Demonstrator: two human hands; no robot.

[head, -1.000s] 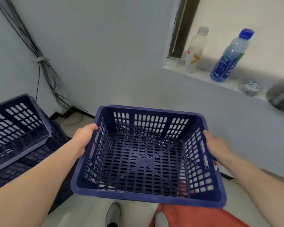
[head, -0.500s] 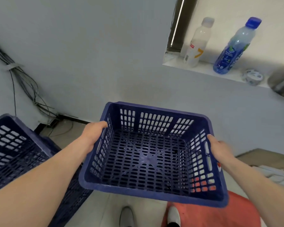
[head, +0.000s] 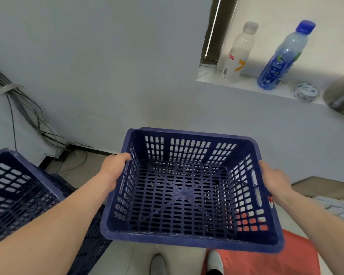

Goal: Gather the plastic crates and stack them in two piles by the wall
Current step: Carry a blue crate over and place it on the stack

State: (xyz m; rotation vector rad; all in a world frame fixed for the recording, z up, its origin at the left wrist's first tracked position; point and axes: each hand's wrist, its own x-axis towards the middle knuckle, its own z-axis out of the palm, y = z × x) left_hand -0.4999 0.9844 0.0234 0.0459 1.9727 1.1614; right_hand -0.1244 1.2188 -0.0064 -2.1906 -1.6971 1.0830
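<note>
- One blue crate [head: 189,189] is held in the air at centre frame, open side up, empty, clear of the floor and short of the wall [head: 107,66] behind it.
- Left hand [head: 113,171] wraps the left rim, thumb over the edge; the remaining fingers are hidden behind the side wall. Judged gripping.
- Right hand [head: 274,180] is closed on the right rim beside the handle slots; fingertips are out of sight underneath.
- Grip at opposite sides keeps the crate roughly level and the load balanced, probably for a straight lowering.
- Stack of blue crates [head: 18,193] at lower left of frame, near the wall: at least two are nested, exact count cannot be told since the pile is cut by the frame edge.
- Floor at the wall foot, ahead of the held crate, looks bare; judged the likely site for the second pile.
- Ledge [head: 246,86] at upper right: two bottles, one pale bottle [head: 237,54] and one blue-capped bottle [head: 282,56], plus one tape roll [head: 305,92].
- Cable bundle [head: 22,108] at left runs down the wall to the floor; possible snag if the crate drifts that way.
</note>
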